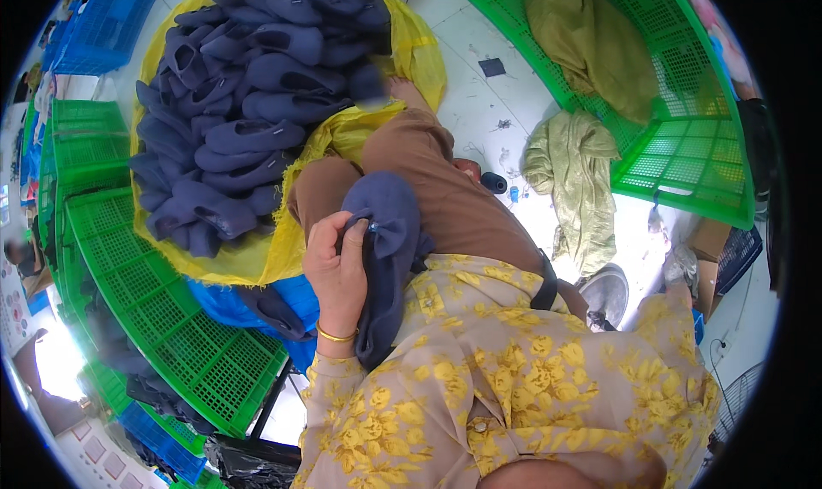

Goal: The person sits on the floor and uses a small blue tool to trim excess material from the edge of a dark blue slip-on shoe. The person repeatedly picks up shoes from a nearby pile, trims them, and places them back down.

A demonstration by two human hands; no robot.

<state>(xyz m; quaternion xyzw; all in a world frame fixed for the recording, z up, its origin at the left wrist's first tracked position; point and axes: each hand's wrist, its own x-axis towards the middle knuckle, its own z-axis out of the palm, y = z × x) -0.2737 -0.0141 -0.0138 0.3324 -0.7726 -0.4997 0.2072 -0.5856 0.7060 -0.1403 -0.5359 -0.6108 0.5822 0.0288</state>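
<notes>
My left hand [332, 262], with a gold bangle at the wrist, pinches a navy fabric slipper [390, 202] over my lap. The slipper has a rounded toe and a bow with a small shiny ornament, right by my thumb and fingertips. Out to the right, my right hand [682, 268] reaches away from my body beside a clear plastic bag [664, 223]; its fingers are too unclear to make out. Ahead of my knees, a large yellow woven sack [419, 48] is heaped with many similar navy slippers [274, 74].
Green plastic crates [163, 318] stand along the left, with a blue crate [107, 18] behind. A large green basket [685, 159] at the right holds an olive sack [591, 48]; another pale green sack [574, 181] hangs beside it. A dark spool [493, 182] lies on the floor.
</notes>
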